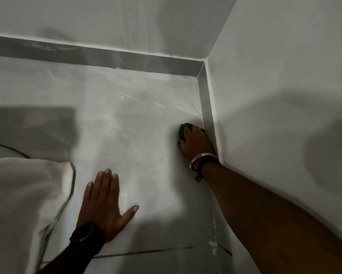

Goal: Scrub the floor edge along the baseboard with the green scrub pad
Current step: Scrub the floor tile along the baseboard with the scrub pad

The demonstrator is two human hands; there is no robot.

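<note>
Bracing hand: your left hand [103,204] lies flat on the floor [138,135] nearest you, fingers together and pointing away, thumb spread out to the right; a black watch [86,232] sits on its wrist.
Cloth: a white cloth [21,194] lies bunched on the floor just left of that hand, with a thin dark cable [10,148] running out from behind it.
Grout line: a dark joint [146,251] crosses the floor between your two forearms.
Working hand: your right hand [196,143] is curled down over the green pad [184,131], pressing it to the floor; a metal bangle [202,158] and dark bands circle the wrist.
Pad position: it sits at the floor edge, just beside the right-hand baseboard [206,107], short of the corner.
Pad direction: only its far-left part shows past your fingers, so you cannot tell its long axis.
Far side: a second baseboard [91,55] runs along the back wall [106,20] to meet the right wall [284,86] at the corner.
</note>
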